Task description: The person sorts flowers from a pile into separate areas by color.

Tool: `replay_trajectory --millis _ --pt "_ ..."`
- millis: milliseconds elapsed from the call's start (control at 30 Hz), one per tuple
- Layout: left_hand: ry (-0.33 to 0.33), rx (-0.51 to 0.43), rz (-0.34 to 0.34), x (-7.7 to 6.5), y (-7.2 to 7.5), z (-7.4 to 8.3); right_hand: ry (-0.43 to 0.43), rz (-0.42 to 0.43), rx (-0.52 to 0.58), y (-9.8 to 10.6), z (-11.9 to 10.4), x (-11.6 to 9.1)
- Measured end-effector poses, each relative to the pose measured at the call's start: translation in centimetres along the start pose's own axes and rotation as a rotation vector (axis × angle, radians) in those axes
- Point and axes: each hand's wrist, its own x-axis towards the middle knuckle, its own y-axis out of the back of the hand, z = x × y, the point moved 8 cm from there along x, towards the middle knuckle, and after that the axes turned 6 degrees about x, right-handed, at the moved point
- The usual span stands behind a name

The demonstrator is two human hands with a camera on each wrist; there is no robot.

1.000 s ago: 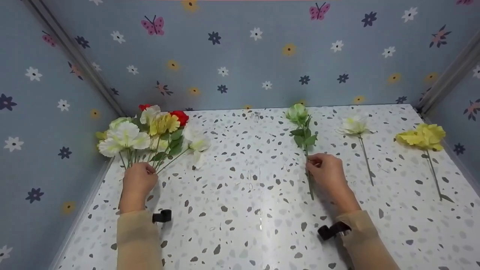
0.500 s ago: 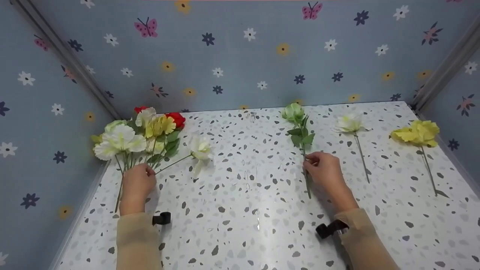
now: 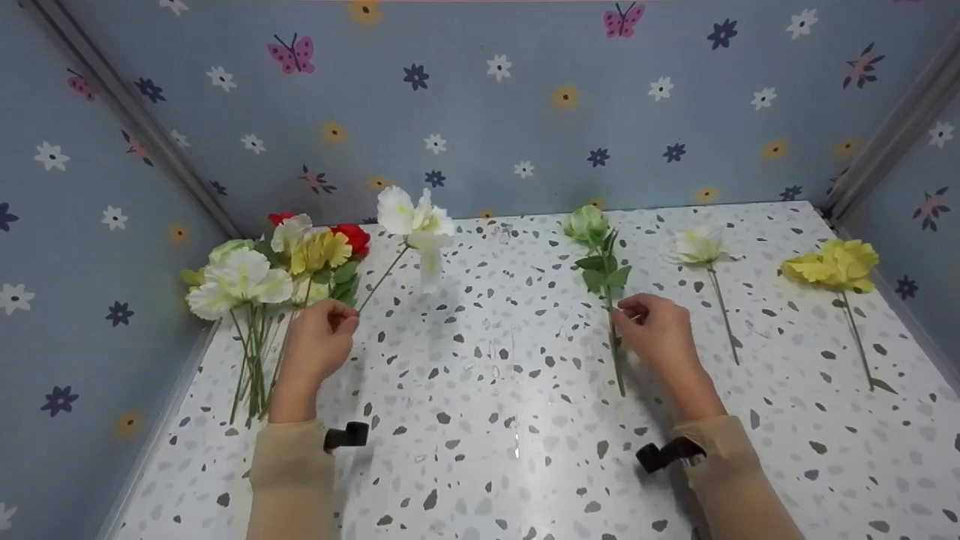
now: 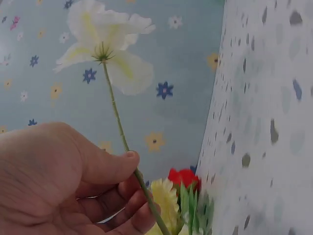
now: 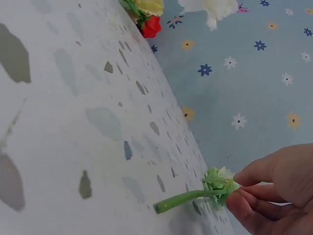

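Two tan sleeves (image 3: 292, 487), each with a black wrist mount (image 3: 347, 436) jutting out at the cuff, reach over a speckled white surface (image 3: 480, 450). The person's left hand (image 3: 319, 341) pinches the thin stem of a white flower (image 3: 411, 219), its bloom raised clear of the surface; the right hand (image 3: 660, 334) pinches the stem of a pale green flower (image 3: 586, 223), though whether that stem is lifted at all is hard to tell. Work appears to be partway through: a mixed bunch (image 3: 247, 281) in white, yellow, green and red lies together at left, held by neither hand, while a second white flower (image 3: 701, 246) and a yellow flower (image 3: 832, 266) lie singly at right, well apart and untouched. By that reading, the grouping at left looks largely formed, with the two flowers in hand unsettled. Behind, a blue wall (image 3: 487, 112) carries printed blossoms and pink butterflies (image 3: 291, 54). No brand, label or lettering can be read on the flowers, the mounts or the wall.
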Motion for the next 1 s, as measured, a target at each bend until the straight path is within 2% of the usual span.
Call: replay_trajectory --millis 133,267,400,533,733,867,1000 --pt "-0.001 -0.251 -0.024 -0.5 -2.9 3.7 0.060 0.004 0.056 0.2 -1.8 -0.4" --pt "0.003 -0.534 -0.050 -1.5 -6.2 7.8 0.102 -0.035 0.225 -0.8 -4.1 -1.1" --pt "-0.014 -0.706 -0.093 -3.2 -9.3 11.2 0.123 -0.070 0.415 -2.0 -6.3 -2.3" --pt "-0.057 -0.777 -0.151 -5.1 -11.6 13.9 0.128 -0.117 0.527 -3.5 -8.0 -3.4" --pt "-0.161 -0.784 -0.238 -7.0 -14.3 16.3 0.153 -0.182 0.550 -4.8 -9.5 -4.3" --pt "-0.200 -0.796 -0.257 -7.6 -15.1 16.8 0.177 -0.184 0.561 -4.9 -9.8 -4.4" --pt "-0.211 -0.812 -0.261 -7.8 -15.1 17.0 0.178 -0.186 0.577 -4.9 -10.0 -4.4"
